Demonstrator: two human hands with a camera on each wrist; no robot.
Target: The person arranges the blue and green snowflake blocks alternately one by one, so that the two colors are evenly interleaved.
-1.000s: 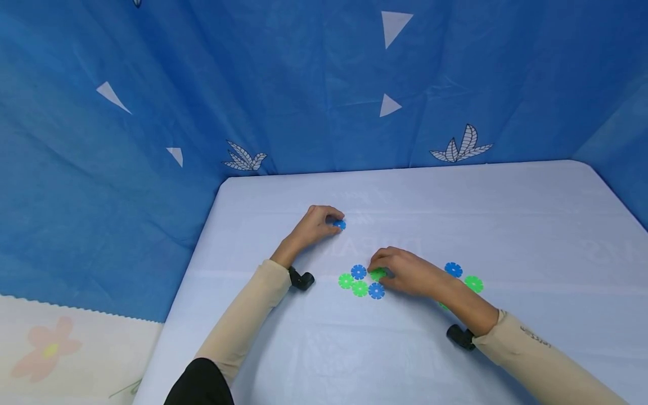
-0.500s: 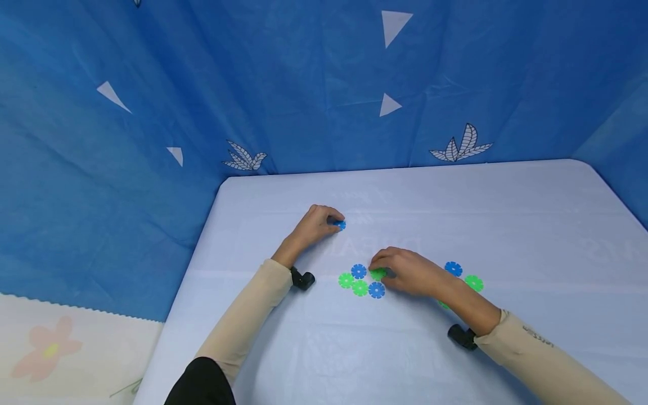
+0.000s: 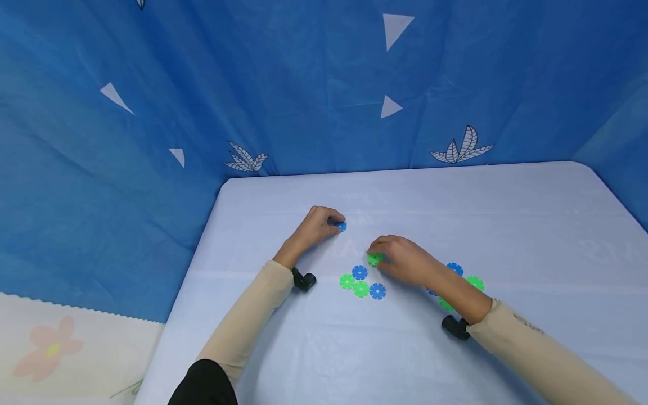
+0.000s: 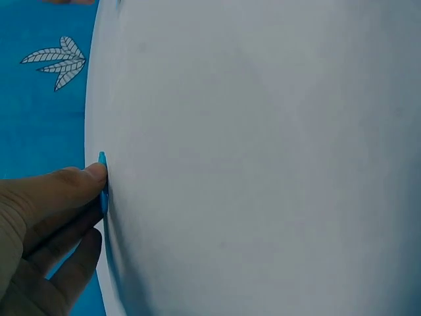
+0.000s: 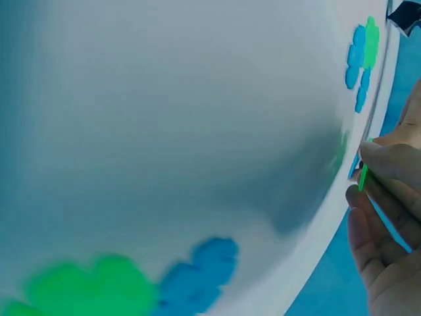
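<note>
My left hand [image 3: 315, 226] pinches a blue notched plastic disc [image 3: 343, 226] between thumb and fingers; in the left wrist view the same blue disc [image 4: 102, 191] shows edge-on. My right hand [image 3: 405, 260] holds a green notched disc [image 3: 374, 259] by its edges, and in the right wrist view this green disc [image 5: 364, 172] appears as a thin edge between thumb and fingers. Just nearer than it lies a small group: a blue disc [image 3: 360, 272], a green disc [image 3: 346, 281], another green disc [image 3: 361, 289] and a second blue disc [image 3: 377, 291].
Under and beside the right forearm lie more discs, including a blue one [image 3: 455, 269] and two green ones [image 3: 475, 283], [image 3: 446, 304]; the arm partly hides them. The white-covered table [image 3: 314, 349] meets a blue curtain [image 3: 324, 84] behind.
My right hand has moved away from me, taking the green disc out of the group. The left hand keeps its place with the blue disc.
</note>
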